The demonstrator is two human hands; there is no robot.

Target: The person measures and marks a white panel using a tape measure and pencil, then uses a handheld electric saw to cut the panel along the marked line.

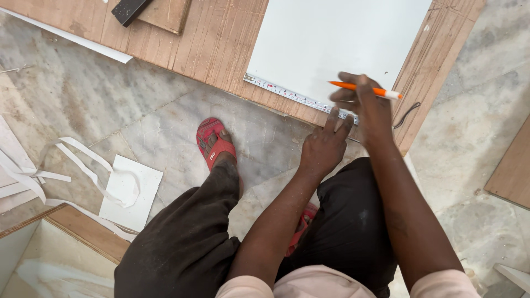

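A white laminate sheet (pixel 337 38) lies on a plywood board (pixel 215 44) on the floor. A metal tape measure blade (pixel 287 94) runs along the sheet's near edge. My left hand (pixel 326 146) presses its fingertips on the tape's right part, at the board's edge. My right hand (pixel 367 107) hovers just above it, gripping an orange pencil (pixel 367 89) that points left over the sheet.
My foot in a red sandal (pixel 215 143) stands on the marble floor (pixel 110 110). White laminate strips and an offcut (pixel 130 190) lie at left. A dark block (pixel 130 10) rests on a smaller wood piece at top. Another board (pixel 513 171) lies at right.
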